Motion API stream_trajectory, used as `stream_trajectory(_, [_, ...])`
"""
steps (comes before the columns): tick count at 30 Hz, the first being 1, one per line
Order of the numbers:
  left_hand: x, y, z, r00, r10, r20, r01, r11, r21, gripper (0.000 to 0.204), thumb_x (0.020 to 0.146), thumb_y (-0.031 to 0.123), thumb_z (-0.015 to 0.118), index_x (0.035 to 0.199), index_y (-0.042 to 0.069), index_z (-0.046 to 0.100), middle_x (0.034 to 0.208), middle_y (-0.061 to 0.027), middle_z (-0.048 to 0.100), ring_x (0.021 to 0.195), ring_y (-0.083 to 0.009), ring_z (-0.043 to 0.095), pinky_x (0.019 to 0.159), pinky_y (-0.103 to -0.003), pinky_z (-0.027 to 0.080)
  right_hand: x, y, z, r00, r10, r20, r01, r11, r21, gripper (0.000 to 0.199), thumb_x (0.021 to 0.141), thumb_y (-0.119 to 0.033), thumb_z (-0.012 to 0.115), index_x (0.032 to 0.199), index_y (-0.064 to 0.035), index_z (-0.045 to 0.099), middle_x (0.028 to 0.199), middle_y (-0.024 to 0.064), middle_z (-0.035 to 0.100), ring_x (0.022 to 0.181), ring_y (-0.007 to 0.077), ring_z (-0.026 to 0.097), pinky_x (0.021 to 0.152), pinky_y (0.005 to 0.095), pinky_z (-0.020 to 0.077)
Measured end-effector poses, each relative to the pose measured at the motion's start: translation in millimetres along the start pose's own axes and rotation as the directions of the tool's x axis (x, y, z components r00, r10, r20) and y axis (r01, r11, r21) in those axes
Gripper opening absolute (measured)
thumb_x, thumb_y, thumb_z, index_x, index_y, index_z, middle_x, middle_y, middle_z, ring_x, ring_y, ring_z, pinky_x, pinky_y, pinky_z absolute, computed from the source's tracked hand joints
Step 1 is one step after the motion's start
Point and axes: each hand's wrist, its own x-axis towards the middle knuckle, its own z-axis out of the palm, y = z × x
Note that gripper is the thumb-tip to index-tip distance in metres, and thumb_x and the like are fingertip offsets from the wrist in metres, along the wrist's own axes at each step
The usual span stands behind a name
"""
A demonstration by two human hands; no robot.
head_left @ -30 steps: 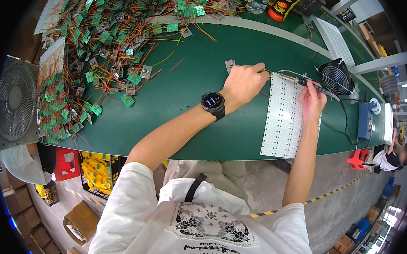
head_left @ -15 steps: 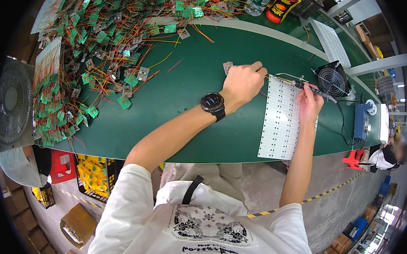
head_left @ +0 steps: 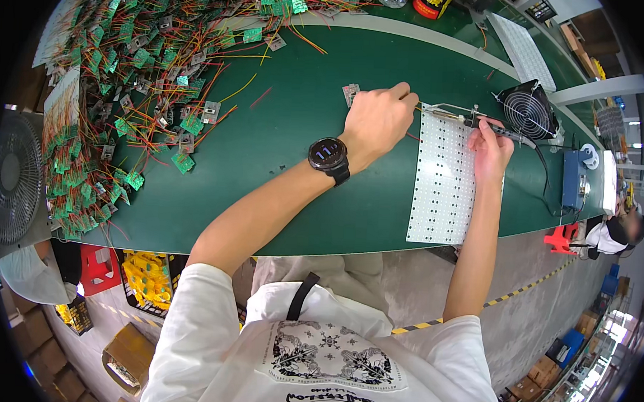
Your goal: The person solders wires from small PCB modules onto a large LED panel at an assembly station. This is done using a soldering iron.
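Note:
My right hand (head_left: 491, 152) grips a soldering iron (head_left: 483, 124) with a thin metal tube along it, its tip pointing left over the upper edge of a white LED panel (head_left: 443, 185). The panel is a flat sheet with rows of small dots. At its upper left corner my left hand (head_left: 380, 119) is closed, with thin red and yellow wires (head_left: 414, 137) coming from its fingers toward the panel. A small grey switch board (head_left: 351, 94) shows just beyond that hand's knuckles. What lies under the fingers is hidden.
Heaped circuit boards with wires (head_left: 141, 71) cover the table's left side. A black fan (head_left: 527, 113) and a blue soldering station (head_left: 573, 187) stand to the right, with the iron's cable running between. A bottle (head_left: 433, 3) stands at the back. Another person (head_left: 611, 239) is far right.
The whole view has shifted a little, so the table sits higher in the picture. Both hands keep nearly the same places by the panel; the iron's tip stays near its upper left corner.

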Motion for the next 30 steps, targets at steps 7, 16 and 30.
stream_trajectory(7, [-1.9,-1.1,0.3,1.0,0.004,-0.004,-0.004,1.0,-0.002,0.006,0.083,0.011,0.063,0.083,0.006,0.065,0.08,-0.0052,0.059,0.063,-0.0282,0.061,0.054,-0.038,0.048,-1.8,-0.6,0.8,1.0,0.0,0.031,0.0,1.0,-0.011,0.016,0.086,-0.006,0.066,0.099,0.0037,0.064,0.066,0.0075,0.06,0.051,0.0148,0.054,0.047,0.026,0.0369])
stream_trajectory(16, [-2.1,1.0,-3.3,1.0,0.027,-0.011,-0.027,0.999,-0.017,0.002,0.075,0.006,0.061,0.075,0.003,0.06,0.08,-0.0094,0.057,0.064,-0.0285,0.064,0.054,-0.04,0.05,-2.4,0.0,1.2,0.999,-0.001,0.032,0.002,0.999,-0.038,0.018,0.088,-0.008,0.063,0.101,0.0047,0.063,0.066,0.008,0.059,0.053,0.0147,0.053,0.049,0.0255,0.0359])
stream_trajectory(30, [-3.6,-0.3,-1.5,1.0,0.009,-0.006,-0.008,1.0,0.005,0.006,0.082,0.011,0.064,0.082,0.005,0.065,0.079,-0.0055,0.058,0.063,-0.0278,0.061,0.054,-0.038,0.048,-2.1,0.0,1.9,0.999,-0.002,0.033,0.004,0.999,-0.046,0.016,0.087,-0.007,0.065,0.099,0.004,0.064,0.065,0.0083,0.06,0.052,0.0149,0.055,0.048,0.0262,0.0379])
